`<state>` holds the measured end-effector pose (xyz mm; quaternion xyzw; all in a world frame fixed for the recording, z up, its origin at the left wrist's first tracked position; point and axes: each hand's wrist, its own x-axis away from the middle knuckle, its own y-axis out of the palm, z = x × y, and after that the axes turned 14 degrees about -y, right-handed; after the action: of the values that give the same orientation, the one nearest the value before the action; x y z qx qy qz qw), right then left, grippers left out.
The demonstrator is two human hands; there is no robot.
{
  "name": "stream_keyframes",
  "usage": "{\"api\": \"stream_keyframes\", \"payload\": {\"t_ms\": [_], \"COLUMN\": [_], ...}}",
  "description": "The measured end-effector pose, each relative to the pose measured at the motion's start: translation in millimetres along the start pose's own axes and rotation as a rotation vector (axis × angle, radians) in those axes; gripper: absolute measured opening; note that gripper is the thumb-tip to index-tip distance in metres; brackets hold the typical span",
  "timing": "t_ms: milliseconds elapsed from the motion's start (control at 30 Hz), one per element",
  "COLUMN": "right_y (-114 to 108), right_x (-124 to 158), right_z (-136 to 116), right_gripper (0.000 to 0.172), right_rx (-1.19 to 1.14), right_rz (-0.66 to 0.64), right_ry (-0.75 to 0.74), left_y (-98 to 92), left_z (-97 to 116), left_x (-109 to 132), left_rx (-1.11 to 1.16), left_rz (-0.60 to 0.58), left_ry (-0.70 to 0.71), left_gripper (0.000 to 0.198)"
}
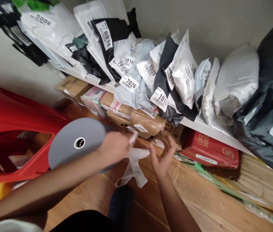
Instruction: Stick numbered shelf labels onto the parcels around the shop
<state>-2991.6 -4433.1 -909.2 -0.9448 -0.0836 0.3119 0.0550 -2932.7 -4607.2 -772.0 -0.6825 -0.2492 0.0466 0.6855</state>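
Observation:
My left hand (117,146) is closed, slightly blurred, with a small white piece sticking up from its fingers. Below the fingers hangs a thin translucent white plastic bag (134,167) with loop-like strips, which appears to be in that hand's grip. My right hand (164,156) is held up just right of the bag, fingers apart and bent, with nothing visible in it. Behind the hands, a brown parcel (147,124) with a printed label lies under the shelf. A grey round top (78,141) with a metal-ringed hole stands left of my left hand, partly covered by it.
Labelled white, grey and black mailing bags (185,77) crowd the white shelf (209,132). Cardboard boxes (75,87) and a red box (211,149) sit beneath it. A red plastic chair (17,112) stands at left. Below are the wooden floor (151,199) and a dark shoe (120,203).

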Motion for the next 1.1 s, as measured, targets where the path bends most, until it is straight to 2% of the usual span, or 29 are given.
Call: {"api": "stream_keyframes", "payload": {"t_ms": [67, 133, 167, 233, 267, 333, 433, 467, 500, 567, 633, 667, 700, 767, 833, 900, 967, 1100], "right_y": [-8.5, -15.4, -18.3, -24.0, -27.3, -35.0, -48.3, -52.5, -56.6, -64.6, -73.0, -77.1, -80.7, -84.9, -84.0, -78.5, -70.5, -54.2], "right_x": [33.2, 61.4, 70.8, 77.4, 74.7, 60.7, 31.7, 23.1, 16.1, 8.0, 8.3, 10.5, 13.2, 17.2, 16.2, 9.6, -0.9, -25.7], "right_z": [-9.6, -14.4, -14.8, -13.0, -11.6, -9.1, -6.4, -4.6, -2.1, 4.8, 12.5, 16.4, 20.3, 27.0, 29.8, 27.3, 21.7, 15.4], "right_gripper": [0.084, 0.085, 0.081, 0.065, 0.057, 0.042, 0.027, 0.026, 0.026, 0.025, 0.021, 0.02, 0.02, 0.026, 0.029, 0.034, 0.046, 0.075], "right_rx": [-0.242, -0.47, -0.538, -0.586, -0.588, -0.6, -0.644, -0.662, -0.684, -0.72, -0.73, -0.719, -0.693, -0.6, -0.457, -0.301, -0.168, -0.001], "right_rz": [-0.177, -0.28, -0.248, -0.067, 0.024, 0.138, 0.179, 0.189, 0.195, 0.188, 0.152, 0.122, 0.087, 0.009, -0.059, -0.109, -0.131, -0.157], "right_ry": [0.059, 0.253, 0.372, 0.563, 0.612, 0.658, 0.692, 0.708, 0.724, 0.751, 0.756, 0.748, 0.736, 0.705, 0.658, 0.584, 0.495, 0.382], "left_y": [6.8, 17.2, 22.8, 32.6, 36.2, 40.2, 40.0, 39.3, 38.6, 37.2, 34.5, 32.0, 28.7, 20.7, 14.1, 11.2, 10.5, 5.5], "left_z": [24.2, 42.1, 48.9, 59.5, 64.1, 72.9, 80.3, 78.4, 73.3, 52.8, 19.5, -0.9, -22.9, -66.6, -102.9, -128.2, -145.8, -179.1], "left_x": [14.6, 20.2, 20.1, 16.7, 14.6, 12.2, 11.3, 8.8, 3.8, -15.4, -43.9, -59.1, -73.7, -98.2, -116.1, -129.3, -138.9, -149.0], "left_rx": [0.24, 0.496, 0.606, 0.765, 0.812, 0.852, 0.861, 0.861, 0.867, 0.893, 0.936, 0.922, 0.89, 0.818, 0.792, 0.792, 0.786, 0.618], "left_rz": [-0.069, -0.097, -0.103, -0.11, -0.115, -0.16, -0.275, -0.273, -0.219, 0.054, 0.469, 0.648, 0.752, 0.741, 0.637, 0.545, 0.479, 0.287], "left_ry": [0.211, 0.317, 0.334, 0.34, 0.332, 0.308, 0.292, 0.287, 0.261, 0.098, -0.278, -0.5, -0.699, -1.009, -1.131, -1.109, -1.039, -0.765], "left_gripper": [0.042, 0.037, 0.033, 0.027, 0.025, 0.023, 0.028, 0.029, 0.029, 0.025, 0.018, 0.023, 0.031, 0.048, 0.063, 0.071, 0.073, 0.086]}}
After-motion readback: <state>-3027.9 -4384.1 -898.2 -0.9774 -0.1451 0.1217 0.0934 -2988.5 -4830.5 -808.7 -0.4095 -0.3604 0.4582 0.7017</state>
